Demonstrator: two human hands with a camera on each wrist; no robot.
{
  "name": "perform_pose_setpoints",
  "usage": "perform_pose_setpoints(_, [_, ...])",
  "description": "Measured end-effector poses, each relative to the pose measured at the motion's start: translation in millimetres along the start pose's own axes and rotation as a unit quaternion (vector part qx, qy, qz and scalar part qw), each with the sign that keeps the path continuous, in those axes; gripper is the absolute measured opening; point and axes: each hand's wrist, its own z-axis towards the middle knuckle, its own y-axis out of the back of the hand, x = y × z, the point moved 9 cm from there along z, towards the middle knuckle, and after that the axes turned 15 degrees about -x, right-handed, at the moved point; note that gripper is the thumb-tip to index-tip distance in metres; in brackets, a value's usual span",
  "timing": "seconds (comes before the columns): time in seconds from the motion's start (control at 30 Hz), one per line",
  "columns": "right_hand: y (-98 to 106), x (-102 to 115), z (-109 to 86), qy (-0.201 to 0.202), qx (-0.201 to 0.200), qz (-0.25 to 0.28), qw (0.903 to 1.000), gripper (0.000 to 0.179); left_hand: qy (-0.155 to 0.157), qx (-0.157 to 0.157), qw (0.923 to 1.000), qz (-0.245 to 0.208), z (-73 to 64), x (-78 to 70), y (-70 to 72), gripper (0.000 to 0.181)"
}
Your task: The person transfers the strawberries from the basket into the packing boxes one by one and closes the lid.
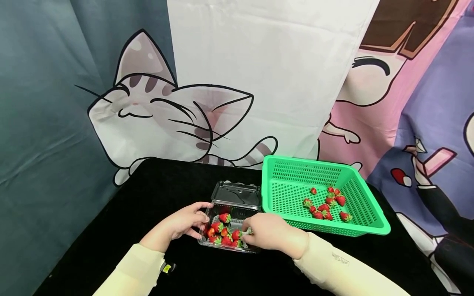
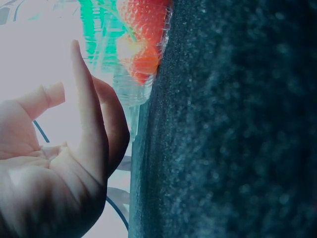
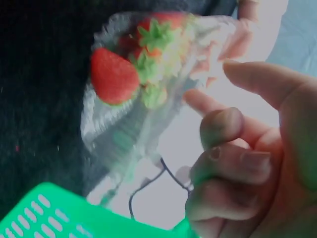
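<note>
A clear plastic clamshell box (image 1: 241,249) with its lid (image 1: 237,193) folded back holds several red strawberries (image 1: 226,240). My left hand (image 1: 185,221) rests against the box's left end, its thumb and fingers spread along that side. In the left wrist view, strawberries (image 2: 141,22) show through the plastic above that hand (image 2: 74,134). Over the box's right half is my right hand (image 1: 272,232), fingertips near the strawberries. The right wrist view shows this hand (image 3: 242,163) with thumb and index finger apart and nothing between them; one strawberry (image 3: 114,77) lies beyond them.
A green plastic basket (image 1: 285,164) stands behind and to the right of the box, with several loose strawberries (image 1: 326,207) in it. Black cloth (image 1: 177,176) covers the table. Behind hangs a curtain (image 1: 277,74) printed with cartoon figures.
</note>
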Motion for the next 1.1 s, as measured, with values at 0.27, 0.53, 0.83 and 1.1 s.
perform_pose_setpoints(0.27, [50.8,-35.1,-4.7,-0.06,-0.097,0.04,0.9926,0.017,0.001,-0.008,1.0,0.001,2.3,3.5,0.5,0.055])
perform_pose_setpoints(0.53, [86.2,-92.1,-21.6,-0.139,-0.133,0.058,0.9795,0.013,0.002,-0.011,0.9999,0.006,-0.1,2.2,2.5,0.055])
perform_pose_setpoints(0.83, [75.3,-165.0,-48.7,-0.214,-0.006,0.088,0.9728,0.022,0.002,-0.008,1.0,0.004,-2.1,1.0,3.6,0.055])
perform_pose_setpoints(1.1, [47.5,-193.5,-64.3,-0.198,0.108,0.09,0.9701,0.022,0.001,-0.002,1.0,0.0,-1.1,3.2,5.3,0.056])
